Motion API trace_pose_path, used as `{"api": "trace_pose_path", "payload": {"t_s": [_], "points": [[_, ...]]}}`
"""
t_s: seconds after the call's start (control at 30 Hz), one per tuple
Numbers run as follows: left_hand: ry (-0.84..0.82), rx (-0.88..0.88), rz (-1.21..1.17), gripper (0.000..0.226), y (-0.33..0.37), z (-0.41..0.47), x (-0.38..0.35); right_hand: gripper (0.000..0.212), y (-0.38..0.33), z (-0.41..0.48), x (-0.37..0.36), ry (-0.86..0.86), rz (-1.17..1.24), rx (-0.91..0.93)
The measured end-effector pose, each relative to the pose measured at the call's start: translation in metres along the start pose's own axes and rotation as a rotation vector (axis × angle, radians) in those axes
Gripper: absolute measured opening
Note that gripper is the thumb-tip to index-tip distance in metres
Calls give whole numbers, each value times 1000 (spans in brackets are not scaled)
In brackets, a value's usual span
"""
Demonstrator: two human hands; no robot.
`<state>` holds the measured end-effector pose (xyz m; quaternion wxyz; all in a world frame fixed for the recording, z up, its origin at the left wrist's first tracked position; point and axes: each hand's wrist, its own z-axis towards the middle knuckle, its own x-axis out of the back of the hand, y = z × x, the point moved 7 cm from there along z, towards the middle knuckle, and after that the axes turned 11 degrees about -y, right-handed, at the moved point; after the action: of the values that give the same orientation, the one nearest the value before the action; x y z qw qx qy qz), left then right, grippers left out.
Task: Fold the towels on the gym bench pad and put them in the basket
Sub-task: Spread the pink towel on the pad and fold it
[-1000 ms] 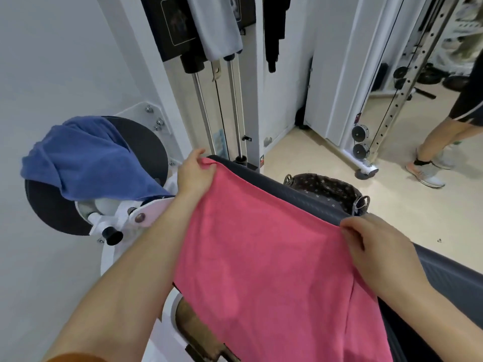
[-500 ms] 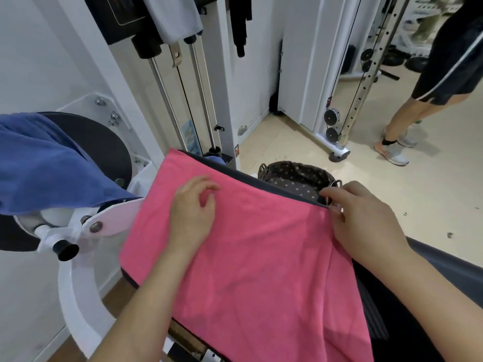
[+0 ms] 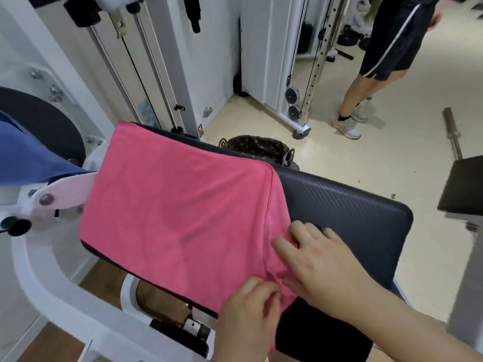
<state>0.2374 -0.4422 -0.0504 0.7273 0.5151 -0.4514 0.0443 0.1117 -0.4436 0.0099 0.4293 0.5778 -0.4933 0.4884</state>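
A pink towel (image 3: 177,212) lies spread flat over the left half of the black gym bench pad (image 3: 347,210). Its near right corner hangs off the pad's front edge. My left hand (image 3: 248,320) is at that near corner with fingers curled, pinching the towel's edge. My right hand (image 3: 316,265) lies just right of it, fingers spread on the towel's right edge and the pad. A dark patterned basket (image 3: 258,148) stands on the floor behind the pad. A blue towel (image 3: 28,158) drapes over a round machine pad at the far left.
The white machine frame (image 3: 52,291) curves below the pad on the left. Cable guide rods (image 3: 154,69) rise behind. A person in black shorts (image 3: 386,45) stands on the floor at the upper right, near a steel bar (image 3: 453,134). Another black pad (image 3: 465,186) is at the right edge.
Both hands have left the towel's far edge and moved down to its near right corner. The towel now lies smoothed flat on the pad. The view has tilted down.
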Motion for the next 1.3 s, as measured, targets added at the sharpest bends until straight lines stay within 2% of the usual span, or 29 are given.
{"api": "trace_pose_path", "payload": {"t_s": [0.07, 0.13, 0.2, 0.33, 0.43, 0.5, 0.6, 0.67, 0.77, 0.83, 0.93, 1.0, 1.1, 1.23, 1.3], "points": [[-56, 31, 120, 17, -2, -2, -7, 56, -4, -2, -17, -25, -43, -32], [-118, 55, 254, 27, -3, -6, -12, 60, -7, -3, -30, -26, -67, -44], [-133, 71, 341, 34, -2, -11, -16, 47, -9, -4, -31, 31, -72, -26], [-127, 119, 468, 45, 2, -17, -27, 7, -4, -2, -20, 129, -28, 4], [-68, 167, 460, 37, 4, -12, -29, 8, 27, -2, -13, 141, 362, -182], [2, 174, 406, 27, 2, -8, -24, 16, 50, -7, -16, 117, 733, -361], [68, 151, 332, 23, 3, -4, -10, 15, 75, -10, -23, 83, 1337, -568], [117, 82, 271, 25, 12, -5, -1, 16, 78, -7, -28, -31, 1665, -609], [143, 14, 200, 34, 28, -6, 9, 7, 80, -4, -21, -65, 1922, -608], [158, -13, 216, 38, 37, -9, 14, 9, 85, -1, -11, -31, 1879, -590], [194, -130, 344, 34, 60, -16, 15, 18, 108, 2, 19, 131, 1432, -523], [177, -146, 407, 24, 74, -18, 12, 23, 123, 0, 37, 245, 1277, -497], [93, -100, 416, 25, 86, -19, -5, 32, 143, -7, 46, 255, 1234, -477], [-1, -49, 442, 46, 95, -18, -25, 10, 170, -15, 42, 226, 1327, -514], [-59, 6, 491, 42, 97, -16, -34, 9, 182, -17, 40, 217, 1232, -511]]}}
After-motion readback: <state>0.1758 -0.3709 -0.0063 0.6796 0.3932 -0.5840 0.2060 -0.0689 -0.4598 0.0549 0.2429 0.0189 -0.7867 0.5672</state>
